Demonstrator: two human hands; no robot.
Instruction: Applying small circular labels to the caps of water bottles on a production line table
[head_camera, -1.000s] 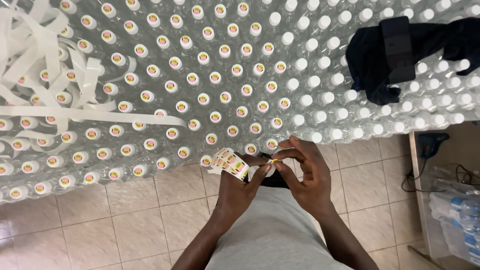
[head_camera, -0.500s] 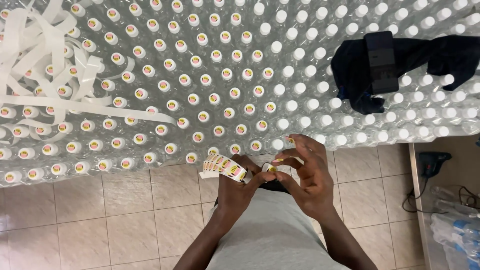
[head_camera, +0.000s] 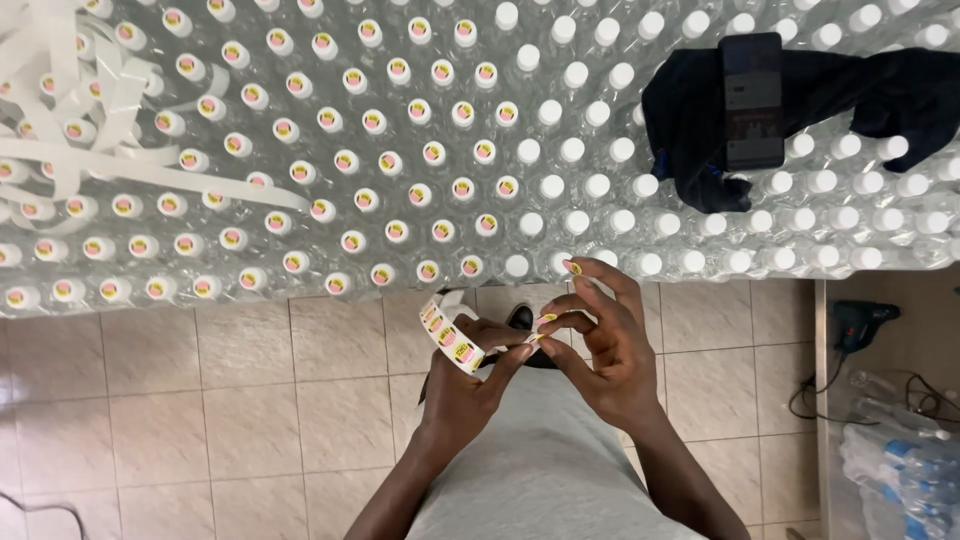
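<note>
A strip of round yellow-pink stickers (head_camera: 447, 338) curls below the bottles, whose caps (head_camera: 330, 165) bear matching stickers; a dark phone screen (head_camera: 752, 98) lies right.

The sticker strip (head_camera: 448, 340) is white with yellow-and-pink round stickers. Bottle caps (head_camera: 560, 185) are white, many topped yellow-pink. The cloth (head_camera: 690, 120) is navy, the phone (head_camera: 751, 100) black, floor tiles (head_camera: 250, 390) beige.

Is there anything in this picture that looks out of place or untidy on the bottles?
Yes, two things. A dark cloth with a black phone on it lies across the plain white caps at upper right. At upper left, loose white backing strips are tangled over the stickered caps. Nothing looks spilled or broken.
</note>
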